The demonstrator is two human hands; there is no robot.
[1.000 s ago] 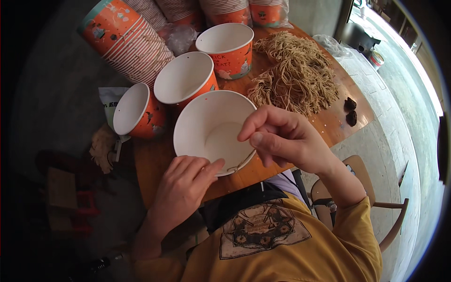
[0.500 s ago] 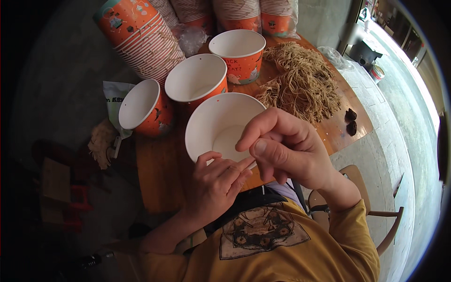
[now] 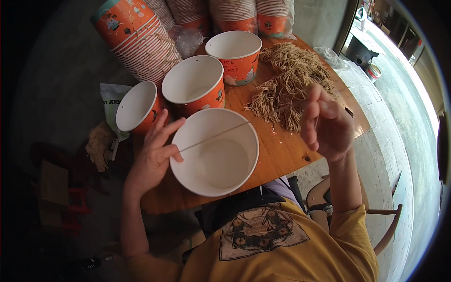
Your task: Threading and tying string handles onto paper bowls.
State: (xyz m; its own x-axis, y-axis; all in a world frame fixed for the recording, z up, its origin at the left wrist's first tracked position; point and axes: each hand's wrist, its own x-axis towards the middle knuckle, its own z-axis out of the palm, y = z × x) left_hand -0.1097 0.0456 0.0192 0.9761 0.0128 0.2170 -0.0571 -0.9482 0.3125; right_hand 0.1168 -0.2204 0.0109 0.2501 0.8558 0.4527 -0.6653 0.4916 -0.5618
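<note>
A large white paper bucket (image 3: 216, 178) stands tilted toward me at the table's near edge. My left hand (image 3: 152, 157) closes on its left rim, thumb inside and fingers outside. A thin brown cord (image 3: 213, 137) runs straight across the opening, from under that thumb to the right rim. Off to the right, my right hand (image 3: 329, 124) is raised beside a tangled heap of tan cords (image 3: 293, 70). Its fingers are curled and slightly blurred; whatever they hold, if anything, is hidden.
Behind stand three orange printed buckets with white insides: a left one (image 3: 136, 105), a middle one (image 3: 192, 80) and a far one (image 3: 235, 61). A leaning bucket stack (image 3: 145, 47) and bagged stacks (image 3: 235, 19) line the back. A chair (image 3: 390, 230) is at right.
My hands have moved apart, the left to the bucket's left rim and the right toward the cord heap. Cord now spans the bucket's opening, and the bucket sits lower, tipped more toward me.
</note>
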